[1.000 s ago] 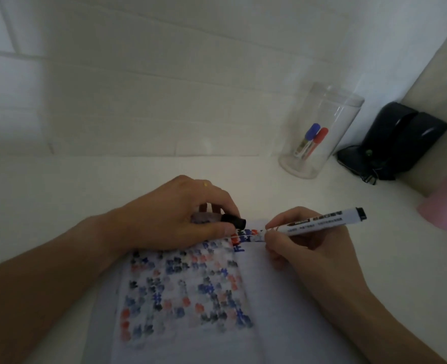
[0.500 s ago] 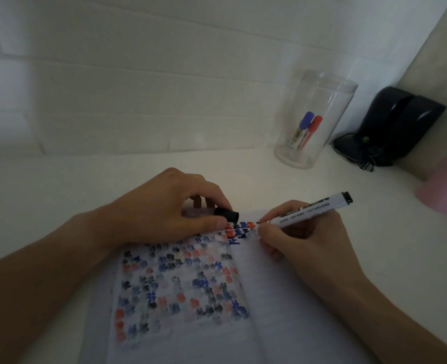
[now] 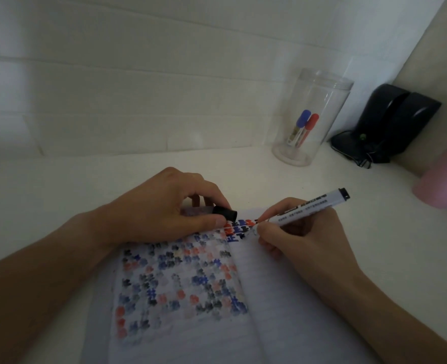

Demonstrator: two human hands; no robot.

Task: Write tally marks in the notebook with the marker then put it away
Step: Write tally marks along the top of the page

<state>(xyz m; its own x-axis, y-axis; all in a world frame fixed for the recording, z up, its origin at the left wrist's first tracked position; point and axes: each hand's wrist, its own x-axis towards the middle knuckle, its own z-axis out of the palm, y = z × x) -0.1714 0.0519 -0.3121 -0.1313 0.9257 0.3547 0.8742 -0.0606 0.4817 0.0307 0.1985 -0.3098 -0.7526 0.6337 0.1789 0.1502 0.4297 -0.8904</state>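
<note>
The marker [image 3: 305,208] slants in the right hand [image 3: 303,240], fingers closed around its barrel, tip down at the top edge of the open notebook [image 3: 282,298] on the white bench [image 3: 59,185]. The left hand [image 3: 162,208] presses the page, fingers pinching the black cap [image 3: 225,213].

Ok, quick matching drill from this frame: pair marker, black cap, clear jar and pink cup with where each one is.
Things:
1. marker
2. black cap
3. clear jar
4. pink cup

Places:
A. right edge of view
B. in the left hand
C. by the wall, holding two pens
D. in the right hand, tip on the notebook

Pairs: 1-D, 2-B, 3-C, 4-A
</note>
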